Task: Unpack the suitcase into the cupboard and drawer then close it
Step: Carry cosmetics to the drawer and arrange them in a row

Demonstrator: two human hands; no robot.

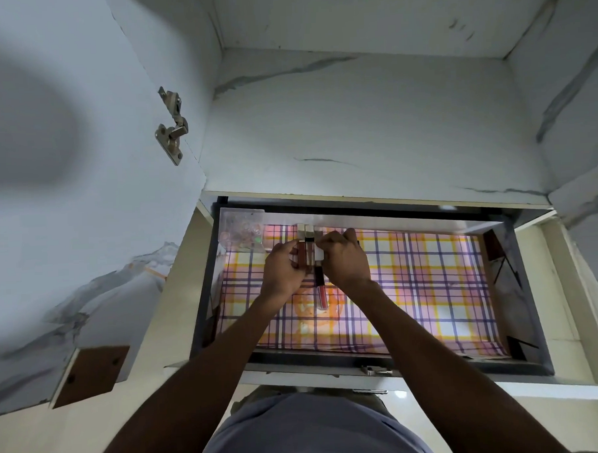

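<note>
1. The left hand (pixel 283 268) is curled narrowly around a row of lip gloss tubes (pixel 308 249), which are gripped from the left side.
2. The right hand (pixel 344 258) is curled against the right side of the same tubes, and a white-capped one is pinched by its fingers.
3. The tubes are held between the two hands, upright in a tight row, at the far left of the open drawer (pixel 519 285).
4. One more red tube (pixel 321 295) is seen lying on the plaid liner (pixel 430 282), just near of the hands.
5. A clear box of small trinkets (pixel 244 228) is placed in the far left corner, just left of the tubes.
6. A cupboard shelf (pixel 372 127) is seen beyond the drawer.
</note>
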